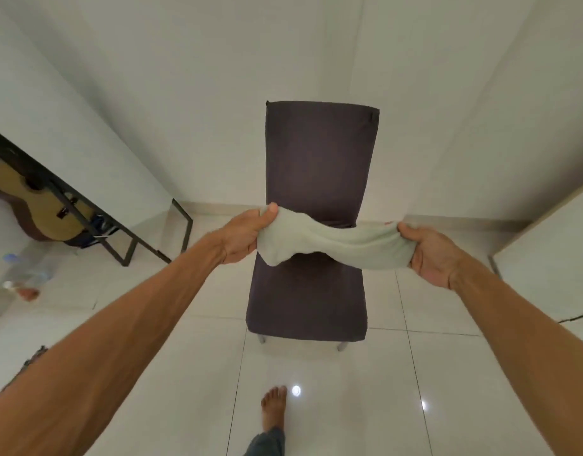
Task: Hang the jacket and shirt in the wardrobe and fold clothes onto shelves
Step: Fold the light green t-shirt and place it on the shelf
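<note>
A pale green folded cloth (333, 243) stretches between both hands, held in the air above a chair's seat. My left hand (247, 233) grips its left end, thumb on top. Gripping the right end is my right hand (431, 253), palm turned toward me. The cloth sags a little in the middle. No jacket, shirt or wardrobe interior shows in this view.
A dark grey covered chair (319, 166) stands straight ahead against the white wall. At the left, a black metal table frame (119, 225) has a guitar (36, 205) behind it. A plastic bottle (26, 274) lies on the glossy tiled floor. My bare foot (273, 406) is below.
</note>
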